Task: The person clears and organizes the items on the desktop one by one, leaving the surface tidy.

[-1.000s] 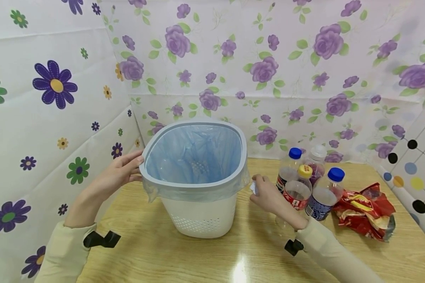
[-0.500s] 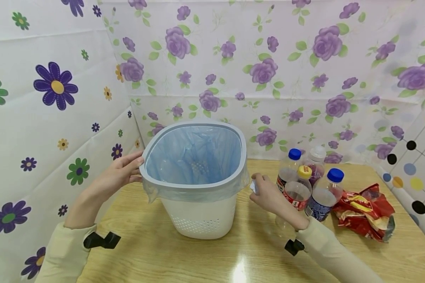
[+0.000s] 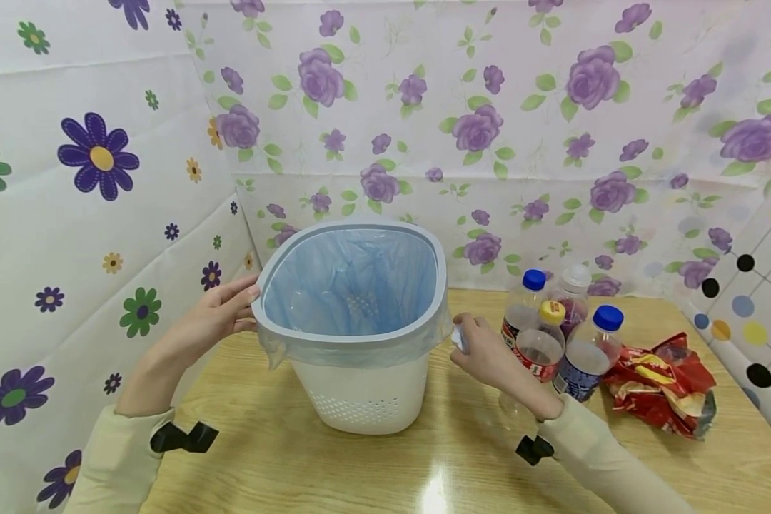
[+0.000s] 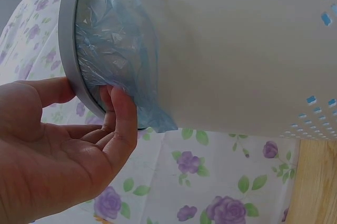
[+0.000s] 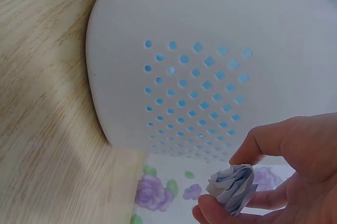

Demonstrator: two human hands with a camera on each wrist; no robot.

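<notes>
Bright, even, diffuse light fills all 3 views, and colours look pale and slightly washed out. In the head view a small white glare patch sits on the glossy counter [image 3: 438,492] near the bottom edge, which places a lamp overhead. Shadows are soft; a faint one lies under the bin [image 3: 360,400]. The wide lens bends the wall lines toward the edges. In the left wrist view the left hand [image 4: 58,155] is close and soft-focused. In the right wrist view the right hand [image 5: 279,176] is slightly blurred, while the bin's holes stay sharp.
</notes>
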